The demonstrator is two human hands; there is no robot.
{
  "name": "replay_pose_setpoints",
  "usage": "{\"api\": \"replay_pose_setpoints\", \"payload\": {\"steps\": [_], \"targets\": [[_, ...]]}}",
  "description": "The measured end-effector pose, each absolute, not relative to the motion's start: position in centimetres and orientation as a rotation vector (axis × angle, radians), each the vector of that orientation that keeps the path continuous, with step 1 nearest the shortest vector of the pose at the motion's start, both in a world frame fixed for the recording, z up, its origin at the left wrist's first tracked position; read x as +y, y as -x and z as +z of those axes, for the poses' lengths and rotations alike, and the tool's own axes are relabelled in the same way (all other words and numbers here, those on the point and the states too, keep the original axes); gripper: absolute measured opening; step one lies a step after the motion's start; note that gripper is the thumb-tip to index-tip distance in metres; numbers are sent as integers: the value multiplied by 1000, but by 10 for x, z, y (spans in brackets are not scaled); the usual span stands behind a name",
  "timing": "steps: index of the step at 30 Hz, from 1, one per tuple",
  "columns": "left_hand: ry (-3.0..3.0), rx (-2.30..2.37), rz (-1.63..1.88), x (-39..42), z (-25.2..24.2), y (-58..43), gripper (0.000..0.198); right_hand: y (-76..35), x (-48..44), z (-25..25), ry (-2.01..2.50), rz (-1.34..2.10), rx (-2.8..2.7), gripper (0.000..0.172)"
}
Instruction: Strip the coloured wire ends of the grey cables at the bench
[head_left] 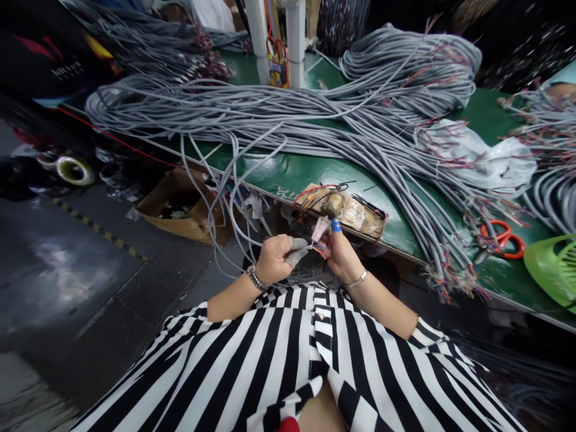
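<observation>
My left hand (278,258), its fingertips covered in grey, is closed on the end of a grey cable (305,248). Thin coloured wires (320,249) fan out of that end. My right hand (342,255) pinches these wires from the other side; one of its fingertips wears a blue cover (335,225). Just beyond my hands, a wooden block (351,211) wrapped in tape sits at the table edge with red and black wires on it. Loops of grey cable hang down beside my left hand.
Long bundles of grey cable (216,111) lie across the green table (306,174). Red-handled scissors (501,239), a green basket (553,267) and a plastic bag (481,153) are on the right. A cardboard box (180,207) stands below at the left.
</observation>
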State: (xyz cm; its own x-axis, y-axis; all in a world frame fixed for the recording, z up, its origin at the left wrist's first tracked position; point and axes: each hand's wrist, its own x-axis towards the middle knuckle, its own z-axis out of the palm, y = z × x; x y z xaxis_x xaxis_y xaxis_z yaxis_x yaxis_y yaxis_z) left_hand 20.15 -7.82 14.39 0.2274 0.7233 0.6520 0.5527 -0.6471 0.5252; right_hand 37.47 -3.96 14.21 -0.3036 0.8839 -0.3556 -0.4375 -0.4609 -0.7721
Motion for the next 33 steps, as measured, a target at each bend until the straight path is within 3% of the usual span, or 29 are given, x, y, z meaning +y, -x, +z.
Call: {"api": "replay_pose_setpoints", "payload": {"steps": [7,15,21,28,30,33], "targets": [[-2419,1208,1389,-113,143,-184,18,-394,-45,131,1056,1908,-641,47],[-2476,1250,1310,-123,136,-179,18,-394,-65,142,990,2179,-1005,46],[-2464,1239,1206,-120,132,-184,14,-381,-79,149,1054,2015,-1031,38],[-2373,1383,266,-102,124,-164,20,-402,-64,135,1098,1896,-603,31],[-2287,1191,172,-95,138,-163,27,-408,-67,130,1078,1978,-531,24],[-2086,958,296,-81,177,-174,27,-409,-77,123,1099,2075,-478,15]]}}
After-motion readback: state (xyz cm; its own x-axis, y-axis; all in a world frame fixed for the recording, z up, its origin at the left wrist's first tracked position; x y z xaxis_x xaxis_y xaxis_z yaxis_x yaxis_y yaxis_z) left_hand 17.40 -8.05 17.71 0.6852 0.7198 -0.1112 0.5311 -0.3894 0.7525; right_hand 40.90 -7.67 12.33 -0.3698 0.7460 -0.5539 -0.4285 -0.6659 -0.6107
